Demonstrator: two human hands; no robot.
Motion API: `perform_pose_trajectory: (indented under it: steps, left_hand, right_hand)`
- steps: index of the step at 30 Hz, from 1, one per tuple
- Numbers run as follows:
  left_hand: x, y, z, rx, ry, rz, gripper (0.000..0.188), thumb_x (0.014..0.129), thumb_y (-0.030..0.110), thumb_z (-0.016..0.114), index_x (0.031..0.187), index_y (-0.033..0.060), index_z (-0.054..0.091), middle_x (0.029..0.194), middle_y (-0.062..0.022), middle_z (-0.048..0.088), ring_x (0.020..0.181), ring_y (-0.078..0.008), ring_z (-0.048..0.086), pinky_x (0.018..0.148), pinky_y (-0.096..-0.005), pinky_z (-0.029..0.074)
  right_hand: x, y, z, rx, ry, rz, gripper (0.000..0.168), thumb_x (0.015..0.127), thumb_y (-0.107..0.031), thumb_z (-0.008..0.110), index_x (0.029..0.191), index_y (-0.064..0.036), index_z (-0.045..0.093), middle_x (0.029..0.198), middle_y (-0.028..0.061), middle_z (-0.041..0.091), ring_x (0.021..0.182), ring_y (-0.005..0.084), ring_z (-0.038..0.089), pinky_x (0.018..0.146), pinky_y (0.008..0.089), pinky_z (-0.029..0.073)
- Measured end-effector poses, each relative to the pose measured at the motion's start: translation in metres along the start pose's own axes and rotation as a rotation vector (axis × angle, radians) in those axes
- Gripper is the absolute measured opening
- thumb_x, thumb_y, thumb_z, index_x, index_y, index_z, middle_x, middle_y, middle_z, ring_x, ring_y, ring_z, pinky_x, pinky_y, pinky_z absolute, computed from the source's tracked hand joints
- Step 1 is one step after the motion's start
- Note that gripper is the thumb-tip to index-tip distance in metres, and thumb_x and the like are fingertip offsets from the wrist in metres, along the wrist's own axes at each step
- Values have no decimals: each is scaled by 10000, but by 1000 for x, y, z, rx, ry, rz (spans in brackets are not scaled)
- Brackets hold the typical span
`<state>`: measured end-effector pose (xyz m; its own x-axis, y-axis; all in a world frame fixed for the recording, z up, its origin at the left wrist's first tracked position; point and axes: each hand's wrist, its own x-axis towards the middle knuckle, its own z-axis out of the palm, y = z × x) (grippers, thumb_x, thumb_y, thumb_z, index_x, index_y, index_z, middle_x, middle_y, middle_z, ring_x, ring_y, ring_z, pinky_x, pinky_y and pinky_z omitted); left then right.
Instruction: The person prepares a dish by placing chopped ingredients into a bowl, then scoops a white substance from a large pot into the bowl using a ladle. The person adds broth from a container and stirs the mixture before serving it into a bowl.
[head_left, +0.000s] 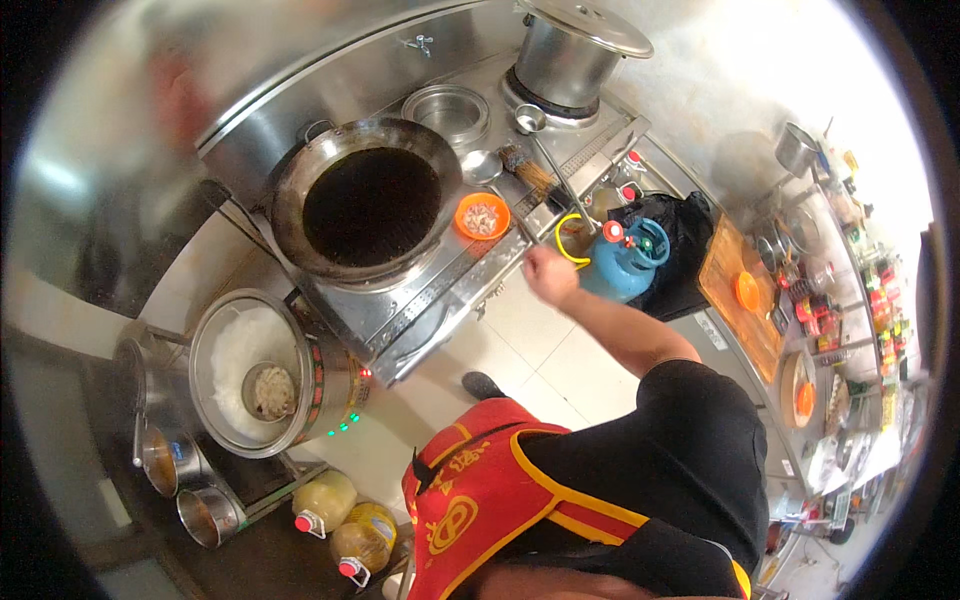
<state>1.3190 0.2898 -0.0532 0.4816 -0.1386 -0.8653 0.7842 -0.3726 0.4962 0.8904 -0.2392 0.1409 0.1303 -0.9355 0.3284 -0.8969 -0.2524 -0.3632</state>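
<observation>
My right hand (551, 274) is blurred, its fingers curled, just off the steel stove's front edge. A short dark bar, perhaps a handle, meets its fingertips; whether I grip it is unclear. My left hand is out of view. Left of the hand, an orange bowl (482, 217) of chopped pale pieces stands on the stove (420, 307). Beyond it lie a round steel ladle head (481, 167) and a bamboo wok brush (534, 171). A large wok (448, 169) holds dark liquid. A long-handled ladle (530, 118) slants across the stove's right part.
A lidded stockpot (568, 64) stands at the back. Right of my hand are a blue gas cylinder (619, 270) and a wooden board (739, 300). A large round container (251, 330) of white matter stands left, above oil jugs (364, 536). A shoe (481, 385) shows on the tiles.
</observation>
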Motion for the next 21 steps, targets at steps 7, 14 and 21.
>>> perform_pose_trajectory:
  steps: [7,14,21]
  left_hand:
    - [-8,-7,44,123,-24,80,350,1065,404,522,1229,98,568,967,-83,654,799,-212,662,608,-334,508]
    - [-55,0,91,154,85,369,422,1069,333,558,1329,0,556,1057,-175,711,735,-206,684,633,-320,565]
    - [-56,93,56,46,205,587,432,1047,315,613,1341,2,553,952,-112,705,721,-165,665,608,-287,530]
  right_hand:
    - [61,150,64,788,-834,865,452,930,-295,678,1235,29,602,889,203,704,819,333,720,766,447,602]
    - [20,169,57,149,-219,295,397,918,-274,697,1171,30,660,1077,280,723,1046,478,686,884,527,543]
    - [40,127,41,517,110,280,264,965,-163,684,1109,58,670,1020,164,713,905,305,667,840,420,530]
